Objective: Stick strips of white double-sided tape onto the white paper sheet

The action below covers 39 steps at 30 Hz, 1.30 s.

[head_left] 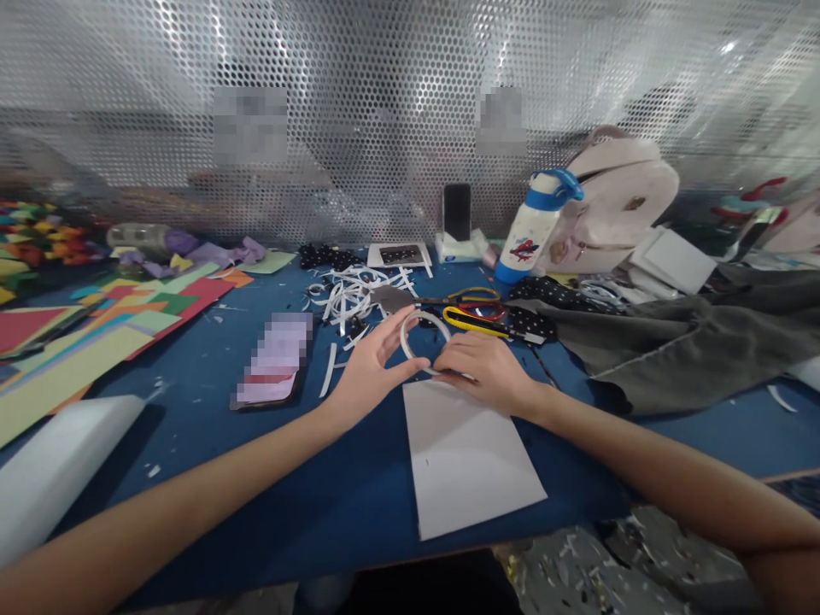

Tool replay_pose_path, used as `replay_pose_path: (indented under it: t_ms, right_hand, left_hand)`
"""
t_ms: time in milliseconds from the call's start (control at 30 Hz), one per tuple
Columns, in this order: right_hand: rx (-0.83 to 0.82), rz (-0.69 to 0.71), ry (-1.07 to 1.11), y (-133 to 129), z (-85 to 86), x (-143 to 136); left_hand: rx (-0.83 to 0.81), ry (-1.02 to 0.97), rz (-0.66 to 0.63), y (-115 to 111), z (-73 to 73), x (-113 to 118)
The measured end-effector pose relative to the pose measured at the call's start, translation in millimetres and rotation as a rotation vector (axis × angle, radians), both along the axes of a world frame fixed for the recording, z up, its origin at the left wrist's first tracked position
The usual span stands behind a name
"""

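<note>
A thin white ring (pixel 407 338), perhaps a nearly used tape roll, is held on edge between my two hands above the far end of a white sheet. My left hand (pixel 370 363) curls around its left side, fingertips at the top and thumb at the bottom. The fingers of my right hand (pixel 485 367) are bent and pinch the ring's lower right side, hiding that part. Below my right hand the white sheet (pixel 471 461) lies flat. Just beyond are a yellow box cutter (pixel 474 323) and scissors with yellow and red handles (pixel 474 295).
White paper strips (pixel 352 295) are heaped behind my left hand, with a phone (pixel 275 359) nearer. Coloured paper (pixel 128 333) and a white roll (pixel 70 461) lie left. A bottle (pixel 529 231), pale backpack (pixel 621 205) and grey cloth (pixel 679 342) occupy the right, before a perforated metal panel (pixel 384 111).
</note>
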State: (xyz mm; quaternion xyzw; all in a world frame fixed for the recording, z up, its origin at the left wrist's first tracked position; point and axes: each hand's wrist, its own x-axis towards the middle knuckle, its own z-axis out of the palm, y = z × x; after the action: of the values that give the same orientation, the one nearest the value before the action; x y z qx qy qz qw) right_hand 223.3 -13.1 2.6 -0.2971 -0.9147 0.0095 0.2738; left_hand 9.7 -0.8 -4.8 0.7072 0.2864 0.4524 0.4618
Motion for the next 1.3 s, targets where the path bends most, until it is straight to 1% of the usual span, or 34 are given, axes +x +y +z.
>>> replay_pose_path:
  t_ms: [100,267,400,567,667,800,900,1000,1133,1300]
  right_hand:
    - [0.033,0.008,-0.036,-0.9,-5.1,0.6]
    - [0.031,0.005,0.013,-6.1,-4.8,-0.1]
    - [-0.001,0.028,0.079,-7.1,-5.9,0.5]
    - [-0.104,0.093,0.143,-4.4,-11.3,2.3]
    - [-0.116,0.091,0.150,-2.6,-15.2,3.9]
    - [-0.076,0.109,0.152,-3.8,-15.5,4.2]
    - [-0.021,0.154,0.150,-7.9,-11.4,2.0]
    - [0.023,0.167,0.150,-12.2,-7.8,-1.1]
    - [0.060,0.140,0.149,-15.2,-8.1,-3.6]
    - [0.066,0.086,0.168,-13.9,-11.7,-3.8]
  left_hand:
    - [0.055,0.072,-0.012,-0.9,2.0,-2.6]
    - [0.089,0.158,0.023,-2.2,1.7,-5.7]
    - [0.043,0.100,0.042,-3.5,-1.7,-4.3]
    - [-0.048,0.020,0.033,-1.4,-5.0,-4.5]
    - [-0.047,-0.011,0.033,0.5,-6.6,-5.6]
    - [0.027,0.041,0.007,-2.4,-8.6,-2.6]
    - [0.105,0.082,-0.007,-7.2,-10.6,3.1]
    - [0.165,0.107,-0.006,-11.0,-11.1,7.2]
    - [0.238,0.174,0.035,-12.6,-5.1,7.8]
    - [0.284,0.230,0.068,-12.5,3.0,9.2]
